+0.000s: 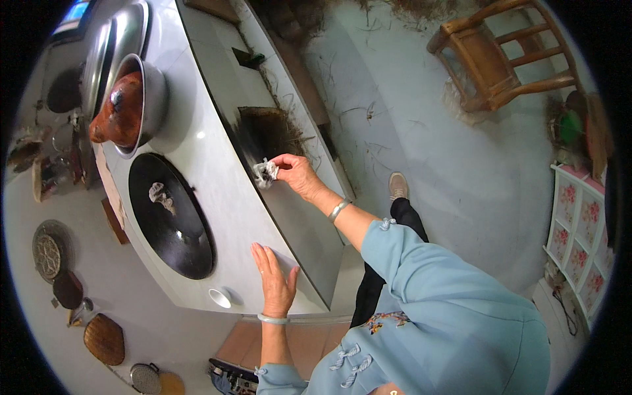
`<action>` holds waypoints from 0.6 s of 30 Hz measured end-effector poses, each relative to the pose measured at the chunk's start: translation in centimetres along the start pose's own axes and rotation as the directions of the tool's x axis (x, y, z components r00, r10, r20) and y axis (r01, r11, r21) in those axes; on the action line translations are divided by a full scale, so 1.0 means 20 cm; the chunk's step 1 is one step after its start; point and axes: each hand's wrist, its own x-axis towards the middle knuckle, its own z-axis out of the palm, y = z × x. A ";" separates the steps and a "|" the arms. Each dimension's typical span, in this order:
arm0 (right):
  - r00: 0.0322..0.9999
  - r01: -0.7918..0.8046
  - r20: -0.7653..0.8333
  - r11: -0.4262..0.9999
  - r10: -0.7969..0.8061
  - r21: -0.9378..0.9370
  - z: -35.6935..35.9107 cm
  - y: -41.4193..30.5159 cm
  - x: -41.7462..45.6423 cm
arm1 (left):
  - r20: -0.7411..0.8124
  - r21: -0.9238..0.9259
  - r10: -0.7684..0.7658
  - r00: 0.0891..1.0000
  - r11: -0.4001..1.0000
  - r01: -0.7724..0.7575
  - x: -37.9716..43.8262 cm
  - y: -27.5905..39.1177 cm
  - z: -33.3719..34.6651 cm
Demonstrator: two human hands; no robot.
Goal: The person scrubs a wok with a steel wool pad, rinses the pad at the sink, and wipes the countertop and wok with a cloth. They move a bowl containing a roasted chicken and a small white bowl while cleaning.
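My right hand (pixel 298 177) pinches a crumpled, smudged white wad (pixel 265 173) between thumb and fingers. It is at the tiled front of a stove, beside the sooty firebox opening (pixel 271 131). My left hand (pixel 276 286) lies palm down on the pale stove top (pixel 237 207), fingers spread and holding nothing. A black wok (pixel 185 252) is set into the stove top, with another crumpled, soiled wad (pixel 161 196) inside it. A small white cup or bowl (pixel 220 297) stands near my left hand. Beyond the wok, a metal basin (pixel 155 94) holds a glossy reddish-brown, gourd-shaped object (pixel 123 108).
Large metal lids or pans (pixel 131 34) stand past the basin. Straw litters the floor (pixel 365 113) near the firebox. A wooden chair (pixel 489 69) is at the upper right, a flowered white cabinet (pixel 575 237) at the right. Lids and a strainer (pixel 145 377) hang along the wall.
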 end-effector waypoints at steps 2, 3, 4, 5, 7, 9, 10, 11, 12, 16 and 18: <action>0.962 0.262 0.022 0.902 -0.271 -0.342 0.03 -0.03 -0.05 | -0.003 -0.014 -0.008 1.000 1.000 0.008 0.00 0.00 0.00; 0.915 0.376 0.068 0.783 -0.397 -0.495 0.03 -0.04 -0.07 | -0.006 -0.021 -0.007 1.000 1.000 0.007 0.00 0.00 0.00; 0.882 0.447 0.108 0.746 -0.458 -0.493 0.05 -0.04 -0.10 | -0.006 -0.019 -0.004 1.000 1.000 0.004 0.00 -0.01 0.00; 0.874 0.465 0.123 0.735 -0.470 -0.494 0.05 -0.03 -0.12 | -0.006 -0.018 0.000 1.000 1.000 0.000 0.00 -0.01 0.01; 0.854 0.503 0.154 0.709 -0.498 -0.494 0.05 -0.04 -0.14 | -0.004 -0.016 0.003 1.000 1.000 -0.003 0.01 -0.01 0.00; 0.843 0.535 0.227 0.715 -0.488 -0.450 0.03 -0.05 -0.16 | 0.006 -0.015 -0.004 1.000 1.000 0.004 0.01 0.01 -0.02; 0.831 0.554 0.248 0.707 -0.498 -0.440 0.02 -0.06 -0.16 | 0.007 -0.018 -0.006 1.000 1.000 0.006 0.02 0.02 -0.02; 0.819 0.573 0.269 0.699 -0.507 -0.429 0.03 -0.08 -0.16 | 0.008 -0.021 -0.010 1.000 1.000 0.010 0.02 0.02 -0.03; 0.807 0.589 0.284 0.677 -0.517 -0.441 0.04 -0.09 -0.15 | 0.011 -0.023 -0.011 1.000 1.000 0.011 0.02 0.02 -0.03; 0.756 0.651 0.308 0.608 -0.578 -0.456 0.08 -0.13 -0.07 | 0.016 -0.042 -0.018 1.000 0.999 0.019 0.03 0.03 -0.04; 0.716 0.687 0.300 0.563 -0.630 -0.459 0.12 -0.18 0.03 | 0.028 -0.036 -0.047 0.998 0.998 0.048 0.03 0.03 -0.03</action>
